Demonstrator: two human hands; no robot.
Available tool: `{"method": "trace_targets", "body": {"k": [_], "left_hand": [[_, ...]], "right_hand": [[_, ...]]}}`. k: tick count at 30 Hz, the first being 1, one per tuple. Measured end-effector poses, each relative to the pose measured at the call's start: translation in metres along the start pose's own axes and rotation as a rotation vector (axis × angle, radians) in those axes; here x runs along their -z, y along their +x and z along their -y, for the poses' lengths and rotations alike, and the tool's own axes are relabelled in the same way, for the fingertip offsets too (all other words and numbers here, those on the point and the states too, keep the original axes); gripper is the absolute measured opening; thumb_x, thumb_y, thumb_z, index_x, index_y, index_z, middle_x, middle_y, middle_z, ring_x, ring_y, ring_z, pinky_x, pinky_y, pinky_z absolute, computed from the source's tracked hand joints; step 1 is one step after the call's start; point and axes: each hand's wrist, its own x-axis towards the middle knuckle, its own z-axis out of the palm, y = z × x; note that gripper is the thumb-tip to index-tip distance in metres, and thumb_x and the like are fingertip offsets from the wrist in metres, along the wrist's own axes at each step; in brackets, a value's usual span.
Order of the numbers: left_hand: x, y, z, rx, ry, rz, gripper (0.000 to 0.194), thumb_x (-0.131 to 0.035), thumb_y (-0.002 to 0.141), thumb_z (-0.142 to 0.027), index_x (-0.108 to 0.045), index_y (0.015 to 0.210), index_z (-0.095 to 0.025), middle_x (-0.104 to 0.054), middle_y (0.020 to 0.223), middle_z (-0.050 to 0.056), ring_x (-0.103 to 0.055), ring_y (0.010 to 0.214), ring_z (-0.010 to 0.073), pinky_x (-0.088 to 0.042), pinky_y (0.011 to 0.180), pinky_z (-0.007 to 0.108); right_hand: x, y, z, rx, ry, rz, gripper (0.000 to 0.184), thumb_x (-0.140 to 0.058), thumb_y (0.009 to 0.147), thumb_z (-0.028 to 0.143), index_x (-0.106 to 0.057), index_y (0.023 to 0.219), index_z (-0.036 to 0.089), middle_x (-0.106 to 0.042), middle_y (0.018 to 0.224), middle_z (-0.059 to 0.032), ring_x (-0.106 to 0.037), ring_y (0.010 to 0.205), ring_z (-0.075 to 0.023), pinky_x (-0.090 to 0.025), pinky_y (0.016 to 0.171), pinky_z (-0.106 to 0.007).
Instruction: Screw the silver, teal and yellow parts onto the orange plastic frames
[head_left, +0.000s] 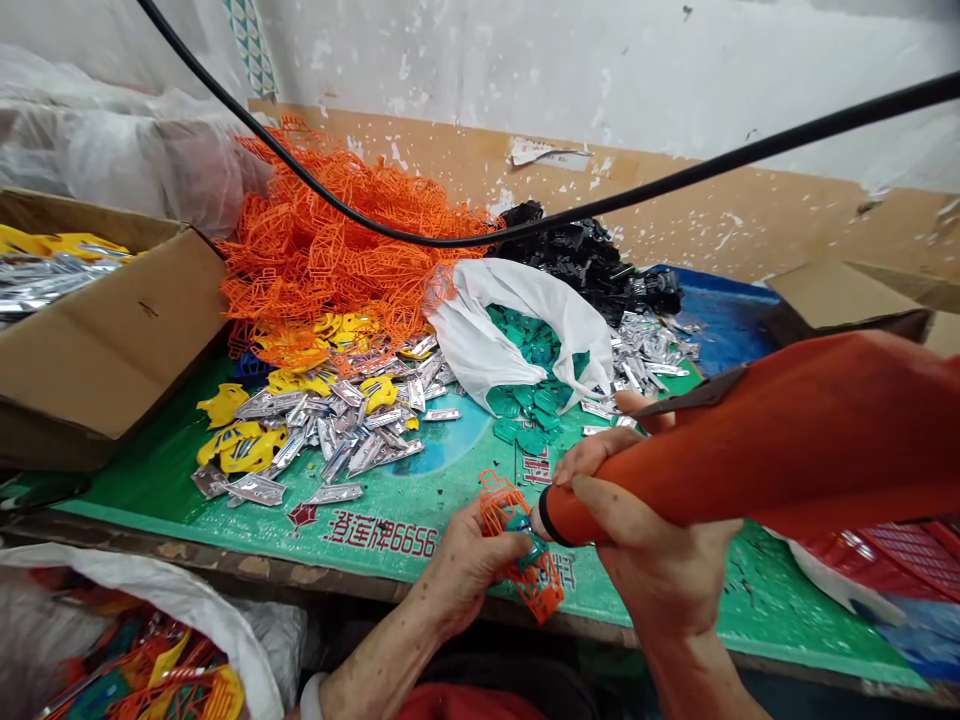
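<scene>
My left hand (469, 560) pinches an orange plastic frame (541, 588) with a green translucent piece (519, 524) on it, just above the table's front edge. Wrapped round a red power screwdriver (675, 460) is my right hand (652, 550). The tool's nose points left and meets the green piece, so the exact contact spot is hidden. Beyond my hands, a white bag (472, 330) lies with its mouth towards me, and green pieces (529, 405) spill out of it. Silver parts (386, 445) and yellow parts (251, 447) are scattered to the left.
A heap of orange frames (337, 230) rises at the back, beside black parts (570, 255). One cardboard box (112, 350) stands left, another (847, 295) back right. A sack of mixed parts (247, 640) sits front left. A black cable (442, 240) hangs across the view.
</scene>
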Motion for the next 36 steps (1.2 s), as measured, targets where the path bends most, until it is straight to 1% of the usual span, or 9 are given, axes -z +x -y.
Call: {"method": "trace_targets", "body": {"k": [9,14,19,22,25,29,31,33,36], "left_hand": [[-0.003,-0.002,-0.002,0.001,-0.039,-0.021,0.025,-0.067,0.054,-0.009,-0.065,0.078,-0.013,-0.064,0.069,0.001,-0.056,0.058,0.0119,-0.046,0.056,0.023],[-0.002,-0.001,-0.001,-0.003,-0.058,-0.006,0.027,-0.068,0.054,-0.010,-0.066,0.081,-0.013,-0.065,0.071,0.001,-0.057,0.060,0.0127,-0.047,0.058,0.025],[0.000,-0.003,-0.001,-0.027,-0.042,0.009,0.028,-0.073,0.057,-0.013,-0.068,0.085,-0.013,-0.067,0.075,0.002,-0.059,0.064,0.0135,-0.048,0.062,0.026],[0.002,-0.004,-0.001,-0.027,-0.021,0.025,0.032,-0.076,0.056,-0.015,-0.069,0.087,-0.013,-0.067,0.075,0.002,-0.058,0.064,0.0131,-0.047,0.063,0.025],[0.003,-0.006,0.000,-0.046,0.004,0.035,0.033,-0.077,0.058,-0.016,-0.069,0.090,-0.013,-0.068,0.076,0.002,-0.058,0.066,0.0132,-0.047,0.066,0.026],[0.004,-0.007,0.001,-0.035,0.041,0.030,0.028,-0.076,0.061,-0.018,-0.071,0.088,-0.012,-0.070,0.078,0.004,-0.060,0.067,0.0144,-0.047,0.067,0.026],[0.005,-0.007,0.001,0.000,0.057,0.026,0.024,-0.076,0.060,-0.020,-0.072,0.082,-0.011,-0.070,0.076,0.005,-0.060,0.065,0.0145,-0.048,0.065,0.027],[0.006,-0.007,0.001,0.020,0.053,0.019,0.024,-0.077,0.060,-0.022,-0.072,0.080,-0.011,-0.070,0.074,0.005,-0.060,0.065,0.0152,-0.049,0.066,0.028],[0.007,-0.007,-0.001,0.038,0.046,-0.003,0.026,-0.078,0.060,-0.023,-0.072,0.084,-0.012,-0.070,0.075,0.005,-0.062,0.069,0.0165,-0.050,0.069,0.029]], "right_hand": [[0.000,-0.003,-0.007,-0.018,0.008,0.054,0.008,-0.064,0.065,0.019,-0.059,0.070,0.022,-0.058,0.069,-0.0002,-0.059,0.068,-0.0190,-0.051,0.068,-0.041],[0.002,-0.002,-0.014,-0.022,0.009,0.093,0.008,-0.065,0.065,0.019,-0.060,0.072,0.022,-0.059,0.070,-0.0001,-0.059,0.067,-0.0181,-0.050,0.068,-0.040],[0.000,0.001,-0.008,-0.038,0.084,0.117,0.023,-0.064,0.065,0.019,-0.060,0.088,0.022,-0.057,0.065,0.0034,-0.056,0.058,-0.0147,-0.050,0.063,-0.036],[0.002,0.003,-0.001,-0.023,0.105,0.100,0.022,-0.066,0.064,0.020,-0.060,0.085,0.022,-0.057,0.066,0.0028,-0.056,0.059,-0.0146,-0.050,0.062,-0.036],[0.004,0.006,0.005,-0.004,0.145,0.067,0.016,-0.067,0.063,0.020,-0.059,0.077,0.022,-0.057,0.068,0.0023,-0.056,0.061,-0.0153,-0.050,0.063,-0.037],[0.009,0.014,0.015,-0.010,0.246,0.018,0.036,-0.066,0.062,0.017,-0.058,0.096,0.026,-0.058,0.066,0.0051,-0.054,0.057,-0.0143,-0.049,0.060,-0.036],[0.015,0.021,0.018,0.019,0.266,-0.018,0.039,-0.067,0.061,0.015,-0.058,0.097,0.026,-0.059,0.064,0.0050,-0.054,0.054,-0.0145,-0.048,0.056,-0.035],[0.023,0.030,0.016,0.063,0.233,-0.108,0.030,-0.069,0.059,0.015,-0.061,0.086,0.024,-0.059,0.063,0.0040,-0.054,0.053,-0.0147,-0.048,0.054,-0.034],[0.041,0.048,0.000,0.111,0.096,-0.272,0.015,-0.073,0.056,0.017,-0.061,0.066,0.019,-0.058,0.063,0.0026,-0.055,0.053,-0.0145,-0.048,0.054,-0.034]]}}
